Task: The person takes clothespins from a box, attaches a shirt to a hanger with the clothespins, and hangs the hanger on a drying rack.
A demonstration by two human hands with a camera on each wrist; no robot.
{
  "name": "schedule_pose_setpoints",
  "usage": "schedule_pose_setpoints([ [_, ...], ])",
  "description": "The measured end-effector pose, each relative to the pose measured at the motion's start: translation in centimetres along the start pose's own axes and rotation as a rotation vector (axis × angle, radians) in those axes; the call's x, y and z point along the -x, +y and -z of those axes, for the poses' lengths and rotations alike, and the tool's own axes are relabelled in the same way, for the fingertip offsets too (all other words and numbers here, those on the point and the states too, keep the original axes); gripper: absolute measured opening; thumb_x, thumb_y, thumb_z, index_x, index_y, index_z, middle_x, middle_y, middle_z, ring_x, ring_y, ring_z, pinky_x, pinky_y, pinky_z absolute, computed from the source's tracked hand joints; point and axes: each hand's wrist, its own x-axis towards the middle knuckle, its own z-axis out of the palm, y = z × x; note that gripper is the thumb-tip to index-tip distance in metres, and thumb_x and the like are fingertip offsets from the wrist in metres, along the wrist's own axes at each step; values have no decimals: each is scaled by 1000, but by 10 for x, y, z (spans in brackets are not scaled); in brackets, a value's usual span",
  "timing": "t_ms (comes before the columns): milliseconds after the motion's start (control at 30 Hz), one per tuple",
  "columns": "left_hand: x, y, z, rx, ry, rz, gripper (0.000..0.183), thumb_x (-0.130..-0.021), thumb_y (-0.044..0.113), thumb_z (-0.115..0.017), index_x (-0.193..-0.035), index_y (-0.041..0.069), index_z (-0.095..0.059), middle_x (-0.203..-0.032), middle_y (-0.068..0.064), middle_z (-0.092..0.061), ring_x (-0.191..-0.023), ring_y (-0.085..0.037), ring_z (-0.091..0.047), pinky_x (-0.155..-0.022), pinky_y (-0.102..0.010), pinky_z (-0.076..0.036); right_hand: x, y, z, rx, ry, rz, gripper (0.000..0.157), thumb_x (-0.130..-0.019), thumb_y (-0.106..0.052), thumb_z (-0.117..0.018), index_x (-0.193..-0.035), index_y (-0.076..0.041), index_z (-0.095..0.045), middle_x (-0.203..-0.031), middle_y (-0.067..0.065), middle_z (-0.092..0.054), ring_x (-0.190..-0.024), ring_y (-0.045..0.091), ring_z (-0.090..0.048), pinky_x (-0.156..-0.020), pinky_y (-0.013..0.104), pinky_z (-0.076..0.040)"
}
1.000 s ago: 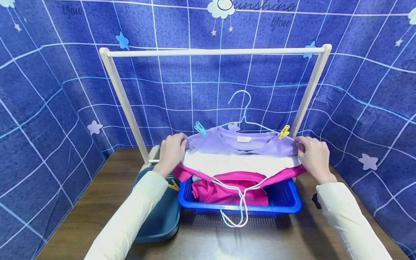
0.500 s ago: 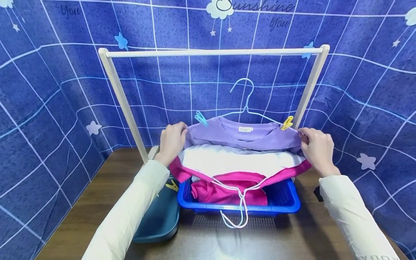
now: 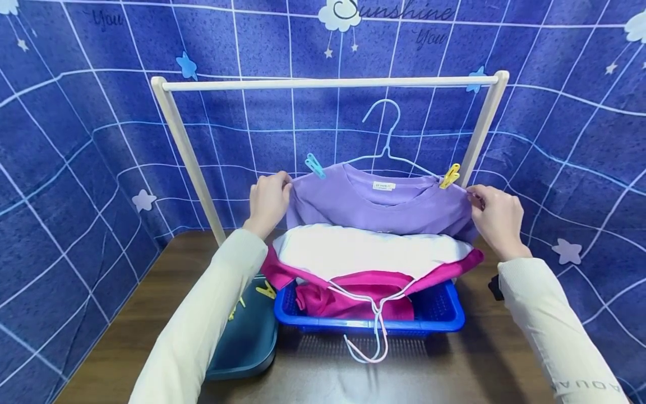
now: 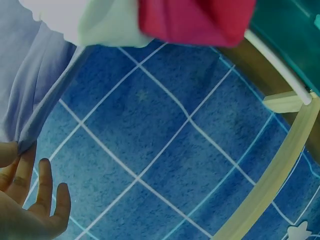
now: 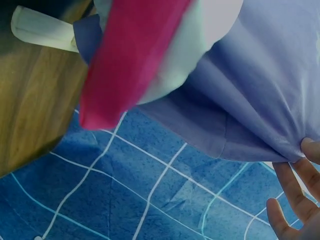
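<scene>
A purple shirt [image 3: 383, 207] hangs on a light blue hanger [image 3: 387, 151], its hook below the rack's bar. My left hand [image 3: 268, 203] pinches the shirt's left shoulder edge between thumb and forefinger. At the other shoulder edge my right hand [image 3: 497, 219] pinches the cloth the same way; both wrist views show the cloth gathered at the fingertips. A blue clothespin [image 3: 315, 166] sits on the left shoulder and a yellow clothespin [image 3: 450, 175] on the right. In front lie a white garment [image 3: 368, 249] and a magenta garment [image 3: 353, 303], with white hanger hooks [image 3: 375, 336] toward me.
A blue basket [image 3: 368, 324] stands under the garments. Left of it is a dark teal bin [image 3: 242, 359] with yellow clothespins [image 3: 266, 289]. A pale drying rack [image 3: 328, 83] spans the back. A small black object [image 3: 495, 288] lies by my right sleeve.
Both my hands have risen, lifting the purple shirt and its hanger up toward the bar. More of the shirt's front shows above the white garment.
</scene>
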Motion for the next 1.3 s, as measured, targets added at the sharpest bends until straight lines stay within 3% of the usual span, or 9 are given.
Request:
schedule_pose_setpoints([
  [633, -41, 25, 18, -2, 37, 70, 18, -91, 23, -52, -101, 13, -64, -99, -8, -68, -99, -33, -57, -78, -45, -40, -28, 2, 8, 7, -55, -108, 17, -82, -5, -55, -93, -6, -68, -76, 18, -65, -60, 37, -53, -55, 48, -33],
  [1300, -66, 44, 29, -52, 84, 129, 20, -92, 25, -49, -103, 15, -63, -109, -6, -67, -104, -32, -55, -81, -45, -38, -39, 0, 15, 1, -41, -156, 19, -84, -15, -54, -94, -8, -68, -74, 16, -64, -66, 38, -55, -58, 50, -35],
])
